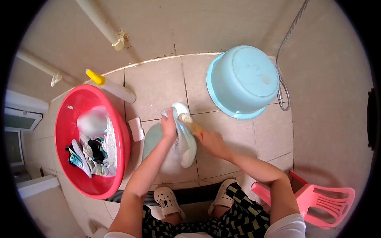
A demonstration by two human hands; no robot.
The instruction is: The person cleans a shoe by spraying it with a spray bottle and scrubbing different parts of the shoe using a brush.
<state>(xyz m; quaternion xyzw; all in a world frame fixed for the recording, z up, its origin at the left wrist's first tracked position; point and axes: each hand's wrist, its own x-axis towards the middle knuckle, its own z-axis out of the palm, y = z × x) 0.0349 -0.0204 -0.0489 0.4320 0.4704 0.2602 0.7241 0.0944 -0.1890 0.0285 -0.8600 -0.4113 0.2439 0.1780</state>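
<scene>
A pale, whitish shoe (189, 143) stands in the middle of the view, over a light green surface (152, 139) near the floor. My left hand (169, 126) is closed on the shoe's upper, near its top end. In my right hand (212, 142) is a wooden brush (190, 123), its pale bristles against the shoe. Whitish suds or water lie below the shoe. Left of it, a white and pinkish bar-shaped object (136, 129) rests on the tiles.
A red basin (123, 158) at the left holds several shoes in water. Beside it stands a bottle with a yellow cap (119, 90). An upturned blue basin (254, 75) sits at the back right, by a shower hose (282, 89). A pink chair (307, 198) is at the lower right.
</scene>
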